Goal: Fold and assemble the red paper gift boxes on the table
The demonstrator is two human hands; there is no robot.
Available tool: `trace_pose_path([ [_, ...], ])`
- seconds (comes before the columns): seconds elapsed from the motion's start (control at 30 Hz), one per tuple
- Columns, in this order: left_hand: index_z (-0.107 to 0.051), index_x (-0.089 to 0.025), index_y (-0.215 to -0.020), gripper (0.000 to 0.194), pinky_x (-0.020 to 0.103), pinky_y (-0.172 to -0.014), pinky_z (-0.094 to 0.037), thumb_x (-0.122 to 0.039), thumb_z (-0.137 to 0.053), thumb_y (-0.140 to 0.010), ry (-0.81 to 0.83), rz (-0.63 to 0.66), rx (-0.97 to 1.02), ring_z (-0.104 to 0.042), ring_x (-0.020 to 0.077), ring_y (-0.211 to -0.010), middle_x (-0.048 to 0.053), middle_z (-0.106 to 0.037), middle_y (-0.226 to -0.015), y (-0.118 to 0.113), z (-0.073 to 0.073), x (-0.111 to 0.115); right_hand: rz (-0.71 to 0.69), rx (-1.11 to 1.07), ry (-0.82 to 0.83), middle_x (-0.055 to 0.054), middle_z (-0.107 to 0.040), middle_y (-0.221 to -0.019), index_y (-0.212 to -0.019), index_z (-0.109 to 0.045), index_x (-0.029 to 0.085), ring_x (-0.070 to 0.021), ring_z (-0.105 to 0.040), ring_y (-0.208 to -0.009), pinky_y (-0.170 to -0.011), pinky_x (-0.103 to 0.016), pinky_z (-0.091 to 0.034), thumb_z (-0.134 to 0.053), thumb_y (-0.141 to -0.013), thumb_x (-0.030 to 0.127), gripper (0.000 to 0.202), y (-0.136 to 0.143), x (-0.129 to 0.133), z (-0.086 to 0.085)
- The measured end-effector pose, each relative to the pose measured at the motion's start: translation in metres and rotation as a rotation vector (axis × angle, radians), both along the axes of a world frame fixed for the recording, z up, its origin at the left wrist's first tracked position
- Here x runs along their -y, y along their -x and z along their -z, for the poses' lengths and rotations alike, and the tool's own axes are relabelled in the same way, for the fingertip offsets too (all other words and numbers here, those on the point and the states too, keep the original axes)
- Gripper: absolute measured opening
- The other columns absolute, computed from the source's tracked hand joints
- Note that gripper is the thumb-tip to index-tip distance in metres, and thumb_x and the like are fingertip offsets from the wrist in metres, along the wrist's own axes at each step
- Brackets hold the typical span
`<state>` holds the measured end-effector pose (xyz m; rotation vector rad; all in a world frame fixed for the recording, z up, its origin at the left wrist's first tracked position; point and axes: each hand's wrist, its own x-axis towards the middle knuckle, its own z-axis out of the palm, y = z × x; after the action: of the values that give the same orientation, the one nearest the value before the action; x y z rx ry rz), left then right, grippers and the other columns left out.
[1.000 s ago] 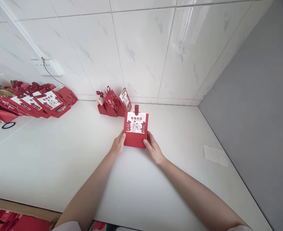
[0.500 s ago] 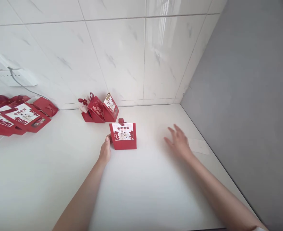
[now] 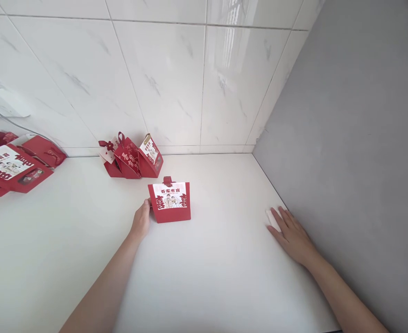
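Observation:
A red gift box (image 3: 172, 214) with a white label of a wedding couple and a small ribbon loop on top stands upright on the white counter (image 3: 204, 277). My left hand (image 3: 142, 220) grips its left edge, with the fingertips hidden behind it. Far to the right, close to the grey panel, my right hand (image 3: 290, 233) lies with fingers stretched out over a flat white piece (image 3: 273, 221), perhaps paper or cloth, which it mostly covers.
Several red boxes (image 3: 130, 159) stand in a leaning row by the tiled wall (image 3: 162, 83). More red boxes (image 3: 33, 178) lie at the left, under a grey cable (image 3: 13, 126) and a wall socket (image 3: 3, 104). A grey panel (image 3: 345, 138) bounds the right side.
My right hand has moved right and down onto the flat white piece. My left hand stays at the gift box. The whole view has shifted slightly, so things appear further left.

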<state>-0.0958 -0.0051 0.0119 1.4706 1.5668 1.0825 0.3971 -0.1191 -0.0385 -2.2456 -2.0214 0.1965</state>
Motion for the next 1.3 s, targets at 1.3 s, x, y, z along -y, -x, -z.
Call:
trace_pose_path([
  [1.3, -0.065, -0.018, -0.123, 0.06, 0.043, -0.104, -0.042, -0.063, -0.041, -0.091, 0.057, 0.022, 0.016, -0.059, 0.0306, -0.114, 0.01, -0.066, -0.124, 0.009, 0.001, -0.002, -0.073, 0.005, -0.067, -0.003, -0.018, -0.164, -0.156, -0.023, 0.025, -0.0241, -0.014, -0.151, -0.123, -0.049, -0.017, -0.017, -0.096, 0.066, 0.073, 0.013, -0.15, 0.0],
])
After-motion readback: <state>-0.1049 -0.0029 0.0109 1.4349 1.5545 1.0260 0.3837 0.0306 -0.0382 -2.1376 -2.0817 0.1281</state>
